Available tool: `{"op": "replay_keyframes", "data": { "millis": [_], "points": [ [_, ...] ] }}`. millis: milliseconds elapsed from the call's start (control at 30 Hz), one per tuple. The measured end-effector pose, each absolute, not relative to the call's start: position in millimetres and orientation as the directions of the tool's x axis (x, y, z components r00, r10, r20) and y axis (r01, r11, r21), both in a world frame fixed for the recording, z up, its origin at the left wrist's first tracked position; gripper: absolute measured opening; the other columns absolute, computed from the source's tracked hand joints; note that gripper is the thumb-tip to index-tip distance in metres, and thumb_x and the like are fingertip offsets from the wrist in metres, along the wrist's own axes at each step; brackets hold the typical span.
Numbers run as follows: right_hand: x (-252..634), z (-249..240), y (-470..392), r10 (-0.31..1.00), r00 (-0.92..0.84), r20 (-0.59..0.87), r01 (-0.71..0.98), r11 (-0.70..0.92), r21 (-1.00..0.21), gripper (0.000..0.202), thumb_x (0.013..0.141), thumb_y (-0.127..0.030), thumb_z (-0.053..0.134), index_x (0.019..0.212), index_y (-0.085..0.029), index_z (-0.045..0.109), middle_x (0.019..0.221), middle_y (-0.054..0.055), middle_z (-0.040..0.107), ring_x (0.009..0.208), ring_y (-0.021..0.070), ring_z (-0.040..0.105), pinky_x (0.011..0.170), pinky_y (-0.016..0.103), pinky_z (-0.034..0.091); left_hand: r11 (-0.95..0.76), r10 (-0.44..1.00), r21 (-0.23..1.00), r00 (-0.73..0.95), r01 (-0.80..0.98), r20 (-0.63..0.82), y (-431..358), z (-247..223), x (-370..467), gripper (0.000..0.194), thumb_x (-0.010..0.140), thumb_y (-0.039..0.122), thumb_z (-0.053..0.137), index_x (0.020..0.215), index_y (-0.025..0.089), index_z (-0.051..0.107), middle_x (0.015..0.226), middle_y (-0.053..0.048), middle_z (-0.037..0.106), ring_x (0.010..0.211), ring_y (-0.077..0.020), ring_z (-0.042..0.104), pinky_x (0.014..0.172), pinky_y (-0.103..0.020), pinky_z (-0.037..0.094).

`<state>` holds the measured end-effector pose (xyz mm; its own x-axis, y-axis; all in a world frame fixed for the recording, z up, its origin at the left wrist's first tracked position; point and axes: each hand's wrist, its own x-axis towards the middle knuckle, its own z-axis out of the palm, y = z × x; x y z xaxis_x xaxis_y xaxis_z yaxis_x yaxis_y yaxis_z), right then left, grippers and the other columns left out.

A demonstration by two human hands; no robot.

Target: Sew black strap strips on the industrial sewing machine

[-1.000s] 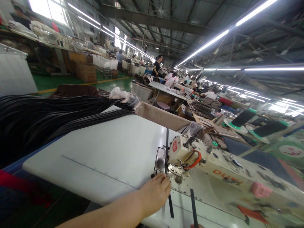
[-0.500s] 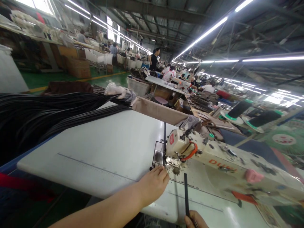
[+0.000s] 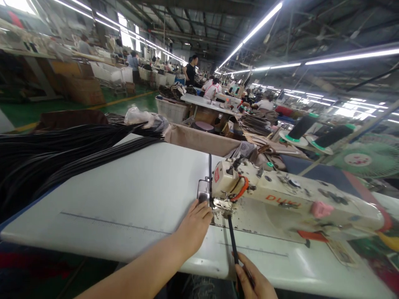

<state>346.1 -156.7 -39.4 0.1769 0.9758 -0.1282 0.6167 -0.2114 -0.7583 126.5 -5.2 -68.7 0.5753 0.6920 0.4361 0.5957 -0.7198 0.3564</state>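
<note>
In the head view, my left hand (image 3: 195,226) lies on the sewing table with its fingers stretched out, fingertips by the metal plate (image 3: 204,198) left of the needle area. A narrow black strip (image 3: 210,172) runs back from there, past the left end of the sewing machine (image 3: 264,197). My right hand (image 3: 254,278), at the front edge, is closed around a second black strip (image 3: 232,234). Its far end points up to the presser foot (image 3: 222,203); whether it touches the foot is unclear. Whatever lies under my left fingers is hidden.
A thick bundle of long black strips (image 3: 77,153) drapes over the table's left side. Behind the white table (image 3: 134,178) stands a fabric-lined bin (image 3: 199,139). Black thread cones (image 3: 302,128) and a green fan (image 3: 370,155) are at right. Several people work farther back.
My right hand has moved forward and left, bringing its strip's end close to the presser foot. My left fingers have stretched out over the plate. The view has shifted slightly.
</note>
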Motion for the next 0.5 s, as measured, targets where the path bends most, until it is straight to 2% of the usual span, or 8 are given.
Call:
{"op": "replay_keyframes", "data": {
  "millis": [100,367,500],
  "points": [
    [338,-37,-157,0.971,0.212,-0.109,0.620,-0.220,-0.753,0.052,0.095,-0.056,0.055,0.126,-0.019,0.075,0.123,0.010,0.076,0.116,0.0284,0.070,0.102,0.033,0.055,-0.676,0.737,0.408,0.548,0.614,0.396,-1,-66,127,0.030,0.102,0.019,0.050,0.128,0.024,0.063,0.140,-0.005,0.065,0.145,-0.0249,0.047,0.127,-0.052,0.027],
    [321,-36,-149,0.970,0.235,-0.068,0.577,-0.196,-0.793,0.052,0.094,-0.055,0.052,0.124,-0.020,0.076,0.115,0.011,0.078,0.113,0.0293,0.071,0.106,0.039,0.053,-0.630,0.776,0.444,0.538,0.637,0.330,0,-60,127,0.034,0.098,0.017,0.054,0.131,0.024,0.059,0.148,-0.005,0.060,0.149,-0.0279,0.041,0.126,-0.060,0.026],
    [317,-39,-146,0.964,0.257,-0.070,0.575,-0.211,-0.791,0.051,0.093,-0.052,0.051,0.124,-0.019,0.075,0.120,0.013,0.076,0.118,0.0306,0.069,0.108,0.042,0.052,-0.608,0.790,0.519,0.523,0.601,0.320,4,-62,125,0.030,0.098,0.019,0.053,0.126,0.026,0.063,0.145,-0.003,0.062,0.147,-0.0268,0.043,0.126,-0.059,0.028]
  ]
}}
